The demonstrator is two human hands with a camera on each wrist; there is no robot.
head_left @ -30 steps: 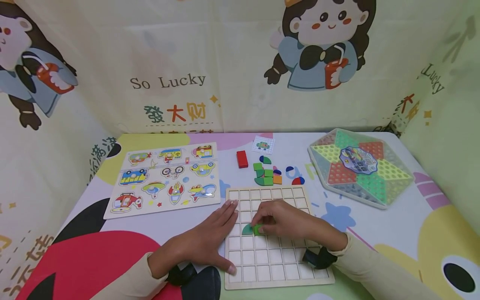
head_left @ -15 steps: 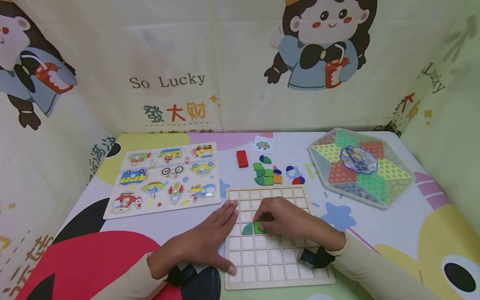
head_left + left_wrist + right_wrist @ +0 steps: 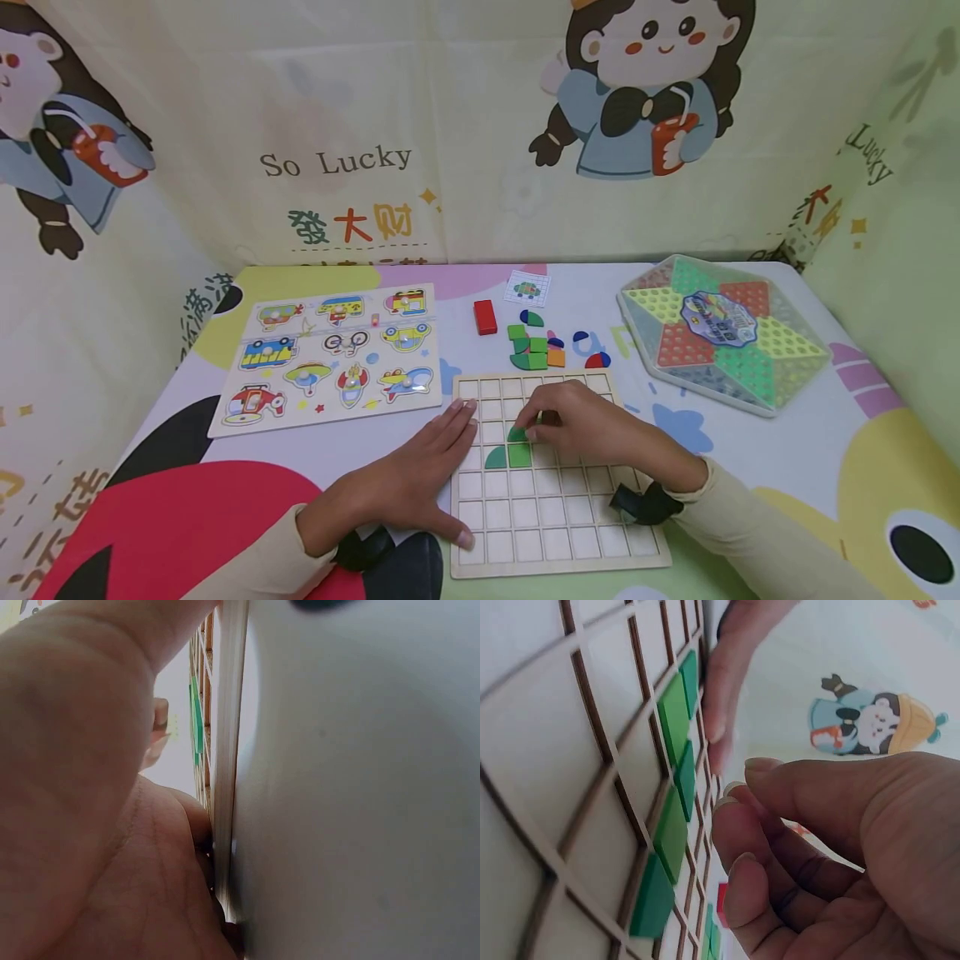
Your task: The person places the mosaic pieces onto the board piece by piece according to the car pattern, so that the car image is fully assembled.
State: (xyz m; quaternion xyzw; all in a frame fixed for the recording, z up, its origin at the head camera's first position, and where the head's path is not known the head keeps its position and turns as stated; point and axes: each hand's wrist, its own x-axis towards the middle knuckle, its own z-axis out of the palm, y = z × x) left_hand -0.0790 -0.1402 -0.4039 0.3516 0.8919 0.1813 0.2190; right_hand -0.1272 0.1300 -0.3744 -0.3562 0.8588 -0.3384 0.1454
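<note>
My left hand (image 3: 408, 471) lies flat with fingers spread along the left edge of the wooden grid board (image 3: 558, 571). Over the board's middle, my right hand (image 3: 577, 425) has loosely bent fingers. In the right wrist view, its thumb and fingertips stand off the board with nothing between them. Below them in the head view sit a light green square (image 3: 519, 455), a dark green quarter-round piece (image 3: 495, 457) to its left and another quarter-round (image 3: 516, 434) behind it. The right wrist view shows a further light green piece (image 3: 671, 834) and dark green piece (image 3: 652, 900) in the grid.
Loose green squares (image 3: 537, 344), an orange square (image 3: 556, 357) and blue-red rounded pieces (image 3: 597, 361) lie behind the board. Nearby are a red block (image 3: 485, 317) and a pattern card (image 3: 527, 289). A vehicle puzzle (image 3: 330, 358) lies left, a hexagonal game box (image 3: 723, 333) right.
My right hand has let go of the light green square and moved slightly up the board, uncovering the square and the quarter-round behind it. My left hand has stayed put.
</note>
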